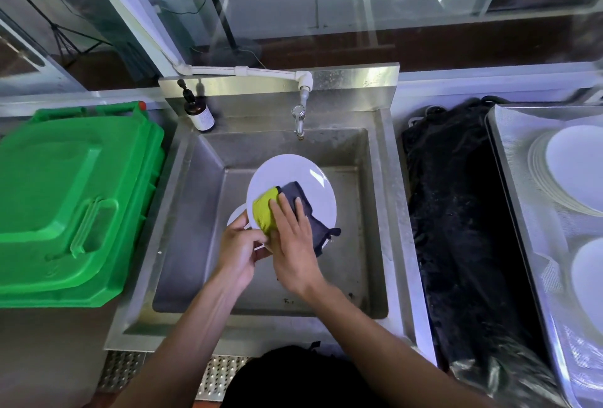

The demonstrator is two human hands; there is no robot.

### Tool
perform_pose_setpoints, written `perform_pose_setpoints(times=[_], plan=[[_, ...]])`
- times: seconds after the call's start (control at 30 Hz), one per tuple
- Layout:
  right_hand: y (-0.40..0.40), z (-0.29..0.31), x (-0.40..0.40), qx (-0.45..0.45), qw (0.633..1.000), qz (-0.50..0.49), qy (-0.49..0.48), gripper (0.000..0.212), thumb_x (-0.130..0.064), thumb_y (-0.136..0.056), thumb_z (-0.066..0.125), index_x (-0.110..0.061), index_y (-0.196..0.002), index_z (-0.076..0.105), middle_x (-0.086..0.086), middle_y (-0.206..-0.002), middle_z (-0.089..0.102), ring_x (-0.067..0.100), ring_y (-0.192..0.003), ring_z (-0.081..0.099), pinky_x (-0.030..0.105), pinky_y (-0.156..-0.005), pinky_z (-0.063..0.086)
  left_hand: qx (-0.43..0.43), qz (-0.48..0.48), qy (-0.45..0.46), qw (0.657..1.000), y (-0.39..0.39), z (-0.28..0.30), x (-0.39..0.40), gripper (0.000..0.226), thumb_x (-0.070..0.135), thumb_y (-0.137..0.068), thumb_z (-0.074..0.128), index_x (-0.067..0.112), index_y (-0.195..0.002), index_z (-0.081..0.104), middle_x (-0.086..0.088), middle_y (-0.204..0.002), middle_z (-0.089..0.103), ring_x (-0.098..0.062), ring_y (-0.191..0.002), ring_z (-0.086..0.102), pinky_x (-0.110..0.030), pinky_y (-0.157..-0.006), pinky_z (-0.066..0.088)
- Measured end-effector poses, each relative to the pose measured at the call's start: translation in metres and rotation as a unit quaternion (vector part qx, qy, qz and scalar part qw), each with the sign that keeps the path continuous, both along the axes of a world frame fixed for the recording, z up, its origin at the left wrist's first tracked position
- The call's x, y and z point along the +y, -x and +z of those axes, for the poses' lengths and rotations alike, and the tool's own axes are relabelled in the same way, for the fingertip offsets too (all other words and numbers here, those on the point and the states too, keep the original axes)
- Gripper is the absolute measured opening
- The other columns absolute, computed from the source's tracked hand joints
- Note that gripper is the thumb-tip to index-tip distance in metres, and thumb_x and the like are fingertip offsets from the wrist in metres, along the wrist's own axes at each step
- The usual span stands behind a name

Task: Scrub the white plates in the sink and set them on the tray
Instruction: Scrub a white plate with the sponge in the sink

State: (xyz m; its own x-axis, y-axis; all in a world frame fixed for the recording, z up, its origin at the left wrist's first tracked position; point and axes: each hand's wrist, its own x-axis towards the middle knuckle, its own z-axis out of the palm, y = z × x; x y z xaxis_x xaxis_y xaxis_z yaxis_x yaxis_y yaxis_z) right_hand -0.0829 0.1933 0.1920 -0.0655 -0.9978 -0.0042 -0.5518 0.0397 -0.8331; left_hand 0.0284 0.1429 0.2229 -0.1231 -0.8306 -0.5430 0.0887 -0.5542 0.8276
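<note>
A white plate is held tilted over the steel sink. My left hand grips its lower left rim. My right hand lies flat on a yellow-green and dark grey scrubbing cloth, pressing it against the plate's face. The edge of another white plate shows behind the left hand, lower in the sink. On the metal tray at the right stand a stack of white plates and one more plate nearer me.
A green plastic bin lid lies left of the sink. A dark soap pump bottle stands at the sink's back left corner, the tap at the back middle. Black cloth lies between sink and tray.
</note>
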Motion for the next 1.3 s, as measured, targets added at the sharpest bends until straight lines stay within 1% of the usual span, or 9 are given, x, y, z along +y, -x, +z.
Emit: perform_pose_setpoints(times=[0.33,0.47,0.57,0.67,0.77,0.9,1.0,1.13,1.3], plan=[[0.010,-0.019,0.009,0.080,0.997,-0.006,0.006,0.052,-0.024,-0.110,0.029,-0.026,-0.161,0.017,-0.014,-0.167,-0.001,0.014,-0.154,-0.015,0.045,-0.126,0.000,0.018,0.056,-0.014,0.998,-0.008,0.003,-0.001,0.053,-0.007,-0.050,0.057,0.018,-0.092,0.078,-0.014,-0.096,0.075,-0.031,-0.080,0.071,-0.043,-0.063,0.060],[0.021,-0.029,0.006,0.072,0.995,-0.059,-0.036,0.051,-0.029,-0.110,0.026,-0.029,-0.161,0.015,-0.014,-0.167,-0.001,0.012,-0.154,-0.016,0.046,-0.126,-0.004,0.001,0.050,-0.001,0.999,-0.014,0.003,0.000,0.050,-0.006,-0.052,0.058,0.019,-0.090,0.078,-0.008,-0.102,0.076,-0.029,-0.082,0.074,-0.052,-0.073,0.062],[0.030,-0.032,-0.001,0.068,0.992,-0.092,-0.047,0.053,-0.029,-0.111,0.026,-0.026,-0.161,0.008,-0.008,-0.168,-0.007,0.017,-0.153,-0.019,0.042,-0.126,-0.004,-0.014,0.043,0.001,0.999,-0.017,0.004,0.002,0.052,-0.006,-0.052,0.058,0.017,-0.095,0.077,-0.006,-0.102,0.075,-0.027,-0.082,0.073,-0.050,-0.073,0.062],[0.039,-0.029,-0.009,0.031,0.989,-0.139,-0.043,0.055,-0.027,-0.110,0.029,-0.021,-0.161,0.009,-0.003,-0.168,-0.010,0.020,-0.154,-0.019,0.033,-0.124,-0.004,-0.026,0.027,0.008,0.999,-0.019,0.005,0.002,0.049,-0.015,-0.066,0.057,0.015,-0.099,0.075,-0.004,-0.100,0.076,-0.025,-0.080,0.073,-0.047,-0.071,0.062],[0.046,-0.025,-0.016,-0.045,0.982,-0.176,-0.050,0.057,-0.024,-0.109,0.036,-0.020,-0.160,0.010,-0.001,-0.169,-0.007,0.019,-0.154,-0.010,0.034,-0.123,0.002,-0.034,0.012,0.012,0.999,-0.020,0.008,0.001,0.050,-0.022,-0.072,0.051,0.013,-0.100,0.074,-0.003,-0.097,0.076,-0.024,-0.079,0.073,-0.047,-0.071,0.063],[0.056,-0.021,-0.020,-0.121,0.974,-0.183,-0.053,0.064,-0.024,-0.106,0.045,-0.020,-0.161,0.012,-0.002,-0.168,0.010,0.017,-0.152,0.011,0.038,-0.124,0.016,-0.051,-0.012,0.015,0.999,-0.025,0.014,-0.002,0.049,-0.006,-0.055,0.059,0.009,-0.101,0.072,-0.006,-0.096,0.076,-0.030,-0.083,0.072,-0.053,-0.079,0.061],[0.064,-0.018,-0.023,-0.144,0.972,-0.180,-0.034,0.063,-0.019,-0.102,0.053,-0.018,-0.158,0.024,-0.001,-0.159,0.031,0.019,-0.145,0.030,0.040,-0.121,0.026,-0.074,-0.034,0.018,0.996,-0.032,0.017,-0.007,0.051,-0.003,-0.052,0.059,0.007,-0.100,0.071,-0.009,-0.095,0.076,-0.033,-0.084,0.071,-0.055,-0.079,0.061],[0.076,-0.012,-0.027,-0.159,0.973,-0.161,-0.042,0.062,-0.015,-0.097,0.061,-0.024,-0.152,0.036,-0.003,-0.147,0.044,0.014,-0.133,0.043,0.037,-0.114,0.034,-0.108,-0.086,0.021,0.990,-0.042,0.021,-0.014,0.046,-0.002,-0.053,0.062,0.004,-0.098,0.069,-0.013,-0.097,0.075,-0.037,-0.086,0.069,-0.054,-0.077,0.059],[0.088,-0.006,-0.029,-0.146,0.980,-0.131,-0.045,0.061,-0.011,-0.092,0.068,-0.019,-0.147,0.043,-0.004,-0.136,0.051,0.015,-0.125,0.049,0.038,-0.110,0.040,-0.165,-0.156,0.041,0.973,-0.049,0.022,-0.027,0.040,-0.022,-0.075,0.057,0.008,-0.096,0.073,-0.012,-0.098,0.077,-0.034,-0.090,0.072,-0.052,-0.072,0.062]])
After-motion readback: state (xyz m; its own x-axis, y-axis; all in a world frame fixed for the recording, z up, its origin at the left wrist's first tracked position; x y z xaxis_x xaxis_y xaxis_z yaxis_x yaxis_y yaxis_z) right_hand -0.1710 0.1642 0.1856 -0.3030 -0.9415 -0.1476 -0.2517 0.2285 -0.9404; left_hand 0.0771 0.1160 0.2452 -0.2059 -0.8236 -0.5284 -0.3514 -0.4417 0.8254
